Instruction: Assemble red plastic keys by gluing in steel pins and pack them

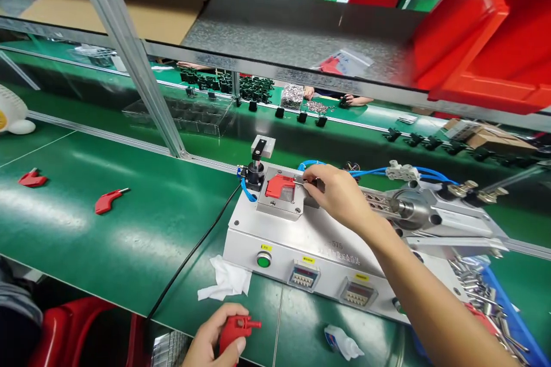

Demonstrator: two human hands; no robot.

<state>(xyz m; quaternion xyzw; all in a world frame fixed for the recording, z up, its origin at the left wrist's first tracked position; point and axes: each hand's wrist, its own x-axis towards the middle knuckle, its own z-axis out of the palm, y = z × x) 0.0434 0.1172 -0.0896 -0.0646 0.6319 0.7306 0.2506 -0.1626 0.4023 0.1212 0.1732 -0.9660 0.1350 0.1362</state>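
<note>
My right hand [336,192] reaches over a grey press machine [310,246] and pinches a thin metal pin at the edge of a red plastic part [279,186] seated in the machine's square fixture [282,200]. My left hand [215,338] is low at the near table edge, closed round another red plastic part [235,330] with a short peg sticking out to the right. A small white glue bottle [344,344] lies on the mat between my arms.
Two red parts [107,200] [32,178] lie on the green belt at left. A crumpled white tissue [226,281] sits by the machine. A blue tray of metal pins [491,304] is at right. Another person's hands [355,100] work across the line. Red bins [495,34] hang overhead.
</note>
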